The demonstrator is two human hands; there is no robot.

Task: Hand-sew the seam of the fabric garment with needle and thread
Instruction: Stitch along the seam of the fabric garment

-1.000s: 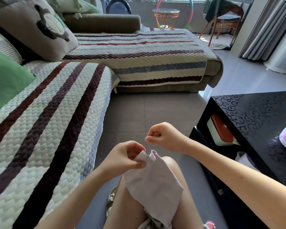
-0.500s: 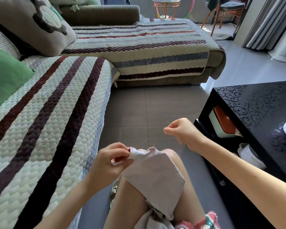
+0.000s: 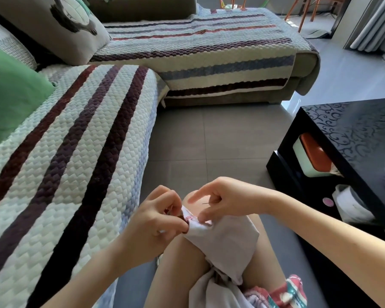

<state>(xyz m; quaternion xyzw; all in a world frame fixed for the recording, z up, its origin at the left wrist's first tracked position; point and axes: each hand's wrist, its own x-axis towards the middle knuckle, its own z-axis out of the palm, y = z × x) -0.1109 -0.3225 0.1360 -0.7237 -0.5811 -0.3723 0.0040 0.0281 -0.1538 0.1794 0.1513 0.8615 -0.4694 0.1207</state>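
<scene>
A home living room — an L-shaped sofa (image 3: 307, 63) under a striped quilted cover (image 3: 76, 152) fills the view, with a green cushion (image 3: 11, 92) and a printed cushion (image 3: 60, 25) propped on it. Right of the sofa, a glossy black table (image 3: 353, 134) stands on grey floor tiles (image 3: 209, 141). Beyond the sofa's far end are pale curtains (image 3: 373, 21) and wooden chair legs (image 3: 305, 12).

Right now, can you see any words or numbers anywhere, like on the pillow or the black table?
No words or numbers can be read anywhere.
The grey square cushion bears only a cartoon animal picture, no letters.
The glossy black table shows swirl patterns, not writing.
The pale green box with an orange lid shows no label.
The small pink round spot is too small to read.
</scene>
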